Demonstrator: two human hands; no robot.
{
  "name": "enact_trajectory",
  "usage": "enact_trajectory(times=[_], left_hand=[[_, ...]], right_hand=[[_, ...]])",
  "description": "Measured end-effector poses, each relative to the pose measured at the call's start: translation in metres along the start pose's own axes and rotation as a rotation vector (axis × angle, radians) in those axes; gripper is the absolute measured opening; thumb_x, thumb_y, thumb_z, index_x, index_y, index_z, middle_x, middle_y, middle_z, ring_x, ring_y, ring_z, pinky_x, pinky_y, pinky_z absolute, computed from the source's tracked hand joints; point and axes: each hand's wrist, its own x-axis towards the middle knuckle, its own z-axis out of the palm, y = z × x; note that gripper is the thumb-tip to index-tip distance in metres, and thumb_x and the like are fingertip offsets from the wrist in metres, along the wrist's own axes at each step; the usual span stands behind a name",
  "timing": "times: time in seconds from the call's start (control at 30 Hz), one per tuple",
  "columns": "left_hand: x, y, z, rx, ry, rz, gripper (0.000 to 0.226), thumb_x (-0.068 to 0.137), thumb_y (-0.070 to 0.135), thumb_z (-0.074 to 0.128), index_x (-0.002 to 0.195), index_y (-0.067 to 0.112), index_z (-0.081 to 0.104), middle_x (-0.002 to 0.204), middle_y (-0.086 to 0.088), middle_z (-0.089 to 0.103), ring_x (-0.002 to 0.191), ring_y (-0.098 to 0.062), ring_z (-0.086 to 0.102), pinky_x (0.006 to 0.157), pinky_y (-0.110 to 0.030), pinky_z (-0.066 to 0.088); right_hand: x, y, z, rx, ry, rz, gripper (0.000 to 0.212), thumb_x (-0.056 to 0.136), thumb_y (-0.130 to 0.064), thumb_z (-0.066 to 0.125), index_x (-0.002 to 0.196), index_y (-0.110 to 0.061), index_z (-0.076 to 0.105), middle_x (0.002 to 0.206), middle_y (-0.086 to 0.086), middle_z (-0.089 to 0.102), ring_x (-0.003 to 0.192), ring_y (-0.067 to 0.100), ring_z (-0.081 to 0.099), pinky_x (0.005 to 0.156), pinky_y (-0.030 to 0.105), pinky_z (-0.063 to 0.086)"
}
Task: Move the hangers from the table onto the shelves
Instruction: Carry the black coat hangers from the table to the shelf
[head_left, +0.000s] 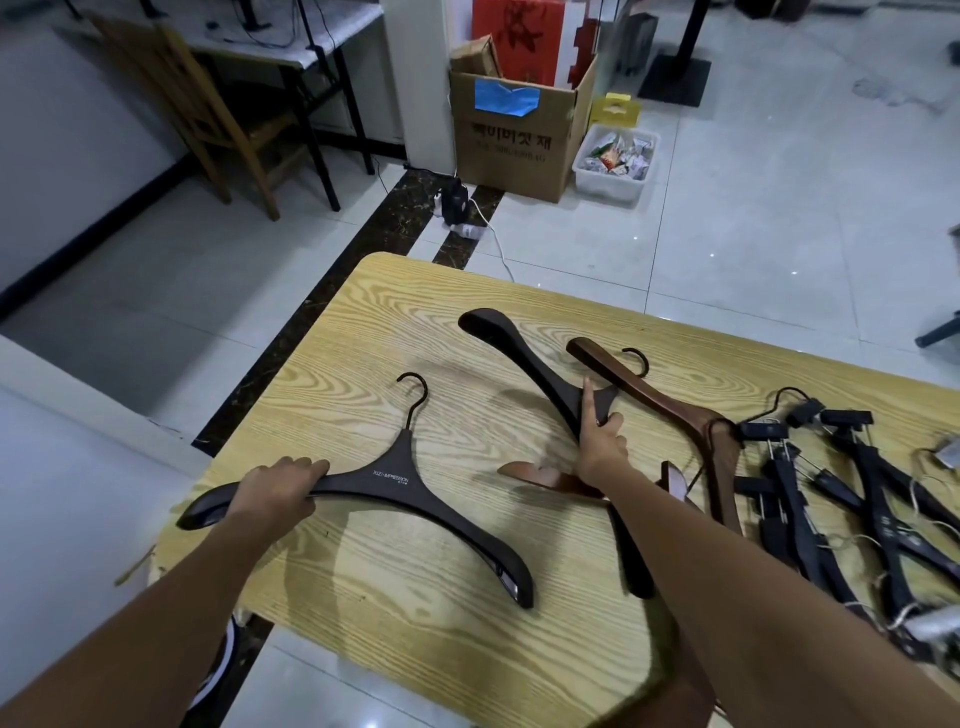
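Right forearm (675, 545) covers the middle of the brown hanger (545, 477). At three o'clock, clip hangers (883, 509) run off the edge. Lettering on the box (519, 156) at twelve, unreadable.

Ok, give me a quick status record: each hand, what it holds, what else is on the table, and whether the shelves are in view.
left hand: grips one arm of the lettered dark hanger
right hand: grips the plain dark hanger at its neck
also on table: brown hangers beside the right hand; pile of black clip hangers at the right end
shelves: not in view
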Motion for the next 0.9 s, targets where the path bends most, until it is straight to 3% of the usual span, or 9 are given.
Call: enact_trajectory(times=[0.13,0.23,0.3,0.4,0.47,0.6,0.7,0.83,0.9], left_hand=[[0.004,0.003,-0.001,0.008,0.005,0.017,0.022,0.091,0.022,0.05,0.113,0.024,0.046,0.111,0.003,0.056,0.106,-0.018,0.052,0.068,-0.028,0.036],[0.006,0.003,-0.004,0.015,0.007,0.022,0.022,0.091,0.021,0.049,0.113,0.024,0.045,0.111,0.003,0.056,0.106,-0.018,0.052,0.067,-0.028,0.036],[0.006,0.003,-0.006,0.021,0.011,0.021,0.021,0.092,0.021,0.049,0.113,0.024,0.045,0.111,0.003,0.056,0.106,-0.018,0.052,0.067,-0.028,0.037],[0.005,0.004,-0.006,0.023,0.023,0.025,0.021,0.092,0.021,0.049,0.113,0.024,0.045,0.111,0.003,0.055,0.107,-0.018,0.051,0.068,-0.028,0.038],[0.004,0.008,-0.006,0.02,0.022,0.034,0.022,0.092,0.022,0.049,0.114,0.023,0.045,0.113,0.004,0.055,0.108,-0.018,0.051,0.07,-0.029,0.038],[0.002,0.013,-0.01,0.025,0.032,0.04,0.023,0.092,0.023,0.049,0.115,0.023,0.046,0.112,0.004,0.055,0.107,-0.017,0.051,0.074,-0.03,0.043],[0.0,0.016,-0.012,0.041,0.042,0.057,0.025,0.092,0.023,0.049,0.116,0.024,0.046,0.112,0.004,0.055,0.108,-0.017,0.051,0.075,-0.029,0.042],[-0.002,0.019,-0.015,0.032,0.026,0.058,0.026,0.092,0.021,0.048,0.118,0.023,0.045,0.114,0.002,0.054,0.11,-0.019,0.05,0.074,-0.029,0.037],[-0.004,0.019,-0.014,0.025,0.016,0.052,0.026,0.091,0.019,0.048,0.117,0.024,0.046,0.112,0.002,0.055,0.109,-0.019,0.05,0.076,-0.029,0.039]], right_hand=[[-0.001,0.0,0.003,-0.016,0.023,0.006,0.11,0.086,0.011,0.053,0.147,-0.039,-0.024,0.143,0.021,0.022,0.112,0.034,0.047,0.093,0.037,0.041],[-0.002,0.002,0.002,-0.017,0.029,0.026,0.106,0.087,0.006,0.056,0.149,-0.035,-0.02,0.147,0.02,0.02,0.126,0.038,0.034,0.103,0.041,0.036],[0.0,0.006,0.0,0.002,0.026,0.05,0.11,0.086,-0.005,0.064,0.149,-0.035,-0.021,0.147,0.018,0.021,0.13,0.039,0.028,0.106,0.044,0.033],[0.0,0.015,-0.004,0.073,-0.037,0.118,0.122,0.08,-0.037,0.075,0.148,-0.03,-0.026,0.143,0.016,0.024,0.126,0.038,0.03,0.104,0.044,0.032],[-0.004,0.019,-0.006,0.031,-0.043,0.13,0.123,0.079,-0.043,0.075,0.149,-0.024,-0.024,0.144,0.018,0.023,0.128,0.038,0.03,0.105,0.044,0.032],[-0.013,0.022,-0.008,-0.074,-0.026,0.172,0.092,0.085,-0.023,0.069,0.151,-0.008,0.006,0.144,0.017,0.025,0.13,0.036,0.032,0.106,0.041,0.034],[-0.019,0.027,-0.013,-0.056,-0.087,0.276,0.065,0.089,-0.023,0.064,0.138,-0.004,0.027,0.139,0.017,0.032,0.129,0.035,0.037,0.102,0.038,0.039],[-0.024,0.038,-0.016,-0.08,-0.207,0.25,0.035,0.086,-0.022,0.06,0.118,-0.009,0.051,0.118,0.01,0.056,0.114,0.029,0.056,0.081,0.032,0.045],[-0.027,0.041,-0.014,-0.101,-0.218,0.234,0.03,0.087,-0.019,0.057,0.116,-0.011,0.055,0.118,0.008,0.059,0.112,0.028,0.058,0.077,0.031,0.043]])
